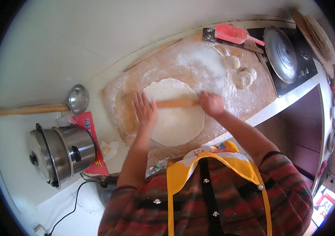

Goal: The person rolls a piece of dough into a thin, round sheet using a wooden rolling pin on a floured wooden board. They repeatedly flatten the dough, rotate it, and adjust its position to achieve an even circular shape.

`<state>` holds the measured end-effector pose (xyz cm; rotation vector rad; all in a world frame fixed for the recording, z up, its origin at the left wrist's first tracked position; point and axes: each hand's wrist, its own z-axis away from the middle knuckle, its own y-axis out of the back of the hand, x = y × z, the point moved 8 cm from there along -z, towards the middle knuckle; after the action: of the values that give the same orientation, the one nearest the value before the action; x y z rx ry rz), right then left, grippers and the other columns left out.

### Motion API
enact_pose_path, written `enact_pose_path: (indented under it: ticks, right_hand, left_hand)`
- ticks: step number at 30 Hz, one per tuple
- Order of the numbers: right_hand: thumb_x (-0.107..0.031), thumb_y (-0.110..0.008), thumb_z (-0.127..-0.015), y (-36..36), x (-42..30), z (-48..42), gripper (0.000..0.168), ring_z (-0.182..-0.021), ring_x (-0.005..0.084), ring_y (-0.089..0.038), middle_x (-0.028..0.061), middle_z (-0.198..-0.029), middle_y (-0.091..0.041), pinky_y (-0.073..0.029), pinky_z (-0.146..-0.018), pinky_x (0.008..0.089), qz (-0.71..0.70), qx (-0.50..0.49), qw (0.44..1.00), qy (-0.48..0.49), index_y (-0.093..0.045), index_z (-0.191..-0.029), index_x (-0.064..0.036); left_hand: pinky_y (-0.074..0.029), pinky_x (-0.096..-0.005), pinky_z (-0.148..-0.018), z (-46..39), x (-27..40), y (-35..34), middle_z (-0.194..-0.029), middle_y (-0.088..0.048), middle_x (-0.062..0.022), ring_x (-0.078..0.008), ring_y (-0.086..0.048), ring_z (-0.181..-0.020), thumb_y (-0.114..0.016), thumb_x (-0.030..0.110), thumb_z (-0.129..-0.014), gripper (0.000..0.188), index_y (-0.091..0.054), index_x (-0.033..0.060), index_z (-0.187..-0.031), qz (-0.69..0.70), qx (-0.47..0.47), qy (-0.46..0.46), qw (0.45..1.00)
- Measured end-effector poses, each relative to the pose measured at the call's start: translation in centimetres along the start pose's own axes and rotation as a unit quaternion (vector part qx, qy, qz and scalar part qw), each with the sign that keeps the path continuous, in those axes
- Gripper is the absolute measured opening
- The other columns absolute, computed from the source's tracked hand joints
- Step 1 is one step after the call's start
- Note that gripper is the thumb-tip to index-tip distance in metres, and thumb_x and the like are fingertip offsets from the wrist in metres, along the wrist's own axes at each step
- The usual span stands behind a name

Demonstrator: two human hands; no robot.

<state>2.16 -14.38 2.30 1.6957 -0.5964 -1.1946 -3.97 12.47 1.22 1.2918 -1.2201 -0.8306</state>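
A wide round sheet of dough (176, 126) lies on a floured wooden board (120, 100). Across its middle runs a wooden rolling pin (177, 103), a little blurred. My left hand (145, 109) rests at the pin's left end with fingers extended and fairly straight; whether it grips the pin is not clear. At the other end, my right hand (211, 103) is curled around the pin. Several dough balls, one of them a floured ball (244, 80), sit on the right part of the board amid loose flour.
A red plastic scoop (230, 34) lies at the board's back right, beside a metal lid (281, 54) on a black cooktop (306, 72). At left stand a steel steamer pot (76, 147) and a metal ladle (79, 98). A thin wooden stick (152, 54) lies along the back edge.
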Motion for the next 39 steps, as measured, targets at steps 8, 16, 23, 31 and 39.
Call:
enact_pose_path:
  ticks: [8,16,23,31,39]
  right_hand:
    - [-0.019,-0.048,-0.083,-0.2,-0.3,-2.0,0.010,-0.067,0.0344,-0.061,0.0136,-0.073,-0.061,-0.048,-0.059,0.0463,0.015,-0.014,1.000,-0.023,-0.052,-0.083,-0.010]
    - [-0.027,-0.042,-0.088,-0.6,-2.0,-13.0,0.020,-0.078,0.0325,-0.063,0.0161,-0.082,-0.064,-0.049,-0.069,0.0468,0.097,-0.031,0.993,-0.054,-0.053,-0.087,-0.010]
    - [-0.011,-0.053,-0.079,-0.4,-3.0,-0.3,0.002,-0.065,0.0311,-0.059,0.0106,-0.073,-0.058,-0.047,-0.055,0.0430,-0.041,0.072,0.994,0.076,-0.052,-0.080,-0.010]
    - [-0.016,-0.052,-0.077,-0.7,-3.4,-6.1,0.008,-0.072,0.0331,-0.061,0.0119,-0.077,-0.059,-0.050,-0.060,0.0453,0.012,0.040,0.999,0.013,-0.051,-0.079,-0.009]
    - [-0.025,-0.044,-0.084,-2.5,-3.9,-15.3,0.018,-0.079,0.0349,-0.062,0.0138,-0.083,-0.064,-0.049,-0.070,0.0463,0.096,-0.083,0.992,-0.023,-0.053,-0.088,-0.009]
  left_hand:
    - [-0.012,-0.0498,-0.111,1.6,-0.5,0.9,-0.145,-0.026,-0.0209,-0.0338,-0.019,-0.137,-0.039,0.035,-0.091,0.061,-0.030,-0.0036,-0.137,0.041,0.012,0.054,0.998]
    - [-0.014,-0.0495,-0.110,-13.1,-3.2,0.2,-0.146,-0.024,-0.0205,-0.0317,-0.021,-0.137,-0.035,0.038,-0.093,0.060,-0.031,-0.0026,-0.137,0.056,0.020,0.129,0.990]
    - [-0.012,-0.0506,-0.110,2.9,-2.9,1.5,-0.145,-0.025,-0.0221,-0.0332,-0.018,-0.137,-0.040,0.038,-0.091,0.064,-0.027,-0.0040,-0.138,0.011,-0.016,0.026,0.999]
    - [-0.012,-0.0508,-0.110,-1.9,-4.1,0.2,-0.143,-0.030,-0.0214,-0.0344,-0.024,-0.134,-0.042,0.039,-0.091,0.062,-0.034,-0.0041,-0.135,0.022,0.056,0.072,0.996]
    - [-0.015,-0.0523,-0.109,-12.4,-5.2,-0.1,-0.146,-0.026,-0.0175,-0.0299,-0.023,-0.136,-0.031,0.041,-0.094,0.060,-0.032,-0.0009,-0.138,0.015,0.006,0.134,0.991]
